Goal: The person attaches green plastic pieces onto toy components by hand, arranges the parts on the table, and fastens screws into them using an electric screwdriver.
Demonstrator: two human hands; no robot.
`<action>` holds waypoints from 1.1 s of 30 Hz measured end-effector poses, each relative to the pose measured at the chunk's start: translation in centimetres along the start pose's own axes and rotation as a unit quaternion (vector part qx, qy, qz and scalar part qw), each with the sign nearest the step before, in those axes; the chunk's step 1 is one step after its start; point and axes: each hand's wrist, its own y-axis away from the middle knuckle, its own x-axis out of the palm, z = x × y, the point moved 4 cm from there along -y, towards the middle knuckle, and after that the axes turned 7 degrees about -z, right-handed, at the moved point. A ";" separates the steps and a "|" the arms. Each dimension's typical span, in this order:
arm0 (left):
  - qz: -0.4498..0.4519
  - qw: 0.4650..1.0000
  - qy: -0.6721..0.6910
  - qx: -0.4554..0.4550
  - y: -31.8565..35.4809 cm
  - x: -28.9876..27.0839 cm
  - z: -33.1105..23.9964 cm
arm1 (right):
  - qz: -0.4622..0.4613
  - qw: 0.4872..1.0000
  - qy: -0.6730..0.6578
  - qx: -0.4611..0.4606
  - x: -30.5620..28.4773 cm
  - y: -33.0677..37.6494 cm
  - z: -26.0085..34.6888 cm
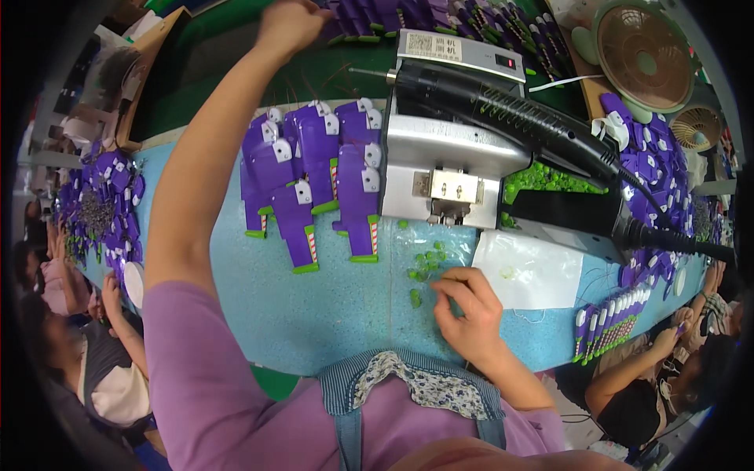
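Observation:
My left arm stretches far forward over the dark green belt, and my left hand is beside a row of purple pieces at the top edge. Its fingers are blurred and partly cut off, so their grip cannot be made out. Low over the blue table, my right hand has thumb and forefinger curled together; anything between them is too small to see. Small green plastic parts lie scattered just left of it. Flat purple toy leg pieces with white round joints and green ends lie overlapping between my arms.
A metal machine box carries a black electric screwdriver. Behind it sits a heap of green parts. A white sheet lies by my right hand. Fans stand at far right; co-workers sit on both sides.

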 end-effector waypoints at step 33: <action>0.314 0.571 0.663 -0.368 38.4 -2.6 -14.5 | -0.036 0.994 -0.099 -0.014 -3.9 3.3 2.5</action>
